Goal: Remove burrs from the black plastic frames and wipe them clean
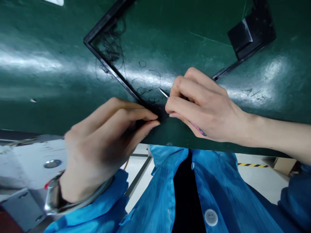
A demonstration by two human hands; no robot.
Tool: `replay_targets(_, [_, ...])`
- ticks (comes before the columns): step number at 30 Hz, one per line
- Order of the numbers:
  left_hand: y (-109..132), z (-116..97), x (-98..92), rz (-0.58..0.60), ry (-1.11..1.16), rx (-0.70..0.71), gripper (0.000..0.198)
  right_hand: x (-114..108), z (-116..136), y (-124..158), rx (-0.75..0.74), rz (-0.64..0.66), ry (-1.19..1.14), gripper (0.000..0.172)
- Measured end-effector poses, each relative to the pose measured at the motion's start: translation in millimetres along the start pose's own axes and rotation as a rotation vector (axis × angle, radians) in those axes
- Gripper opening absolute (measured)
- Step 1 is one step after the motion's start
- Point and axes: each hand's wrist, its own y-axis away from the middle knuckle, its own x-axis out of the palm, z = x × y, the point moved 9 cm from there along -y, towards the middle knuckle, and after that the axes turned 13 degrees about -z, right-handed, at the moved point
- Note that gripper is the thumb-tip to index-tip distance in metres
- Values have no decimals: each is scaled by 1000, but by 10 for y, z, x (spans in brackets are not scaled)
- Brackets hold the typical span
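Jacket, blue: one, worn by the person, open at the front over one black garment; cut off by the lower edge. White buttons: two visible.

Wristband, with a metal piece: one, on the left wrist; whether it was a watch could not be told.

Hands: two. Left hand: grip closed, thumb and fingers pinching the near corner of the frame. Right hand: grip closed around the tool, just beside that same corner.

Tool, slim: one; pointed metal tip angled up and to the left, inside the frame's outline, near loose strands; part of a pink-patterned handle showed under the hand, the middle hidden by fingers.

Frame, black: one, lying on the green table, near its edge. Corners in view: three, the near one largely covered by the hands; far side cut off above.

Block, black, squarish: one, at the frame's right corner; whether joined to it could not be told.

Strands, thin, black: many, too tangled to count, mostly bunched inside the left corner.

White scrap: one, left, too small to identify. White item: one, upper left, cut off.
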Motion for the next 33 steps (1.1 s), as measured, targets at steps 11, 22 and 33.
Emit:
replay_targets(11, [-13, -121, 106, 109, -121, 112, 5, -105, 3, 20, 2, -155, -70, 64])
replay_targets(22, [8, 42, 34, 131, -62, -52, 8, -42, 25, 33, -26, -100, -3, 61])
replay_targets(33, [-48, -35, -3, 96, -34, -120, 5, -33, -6, -7, 12, -21, -46, 63])
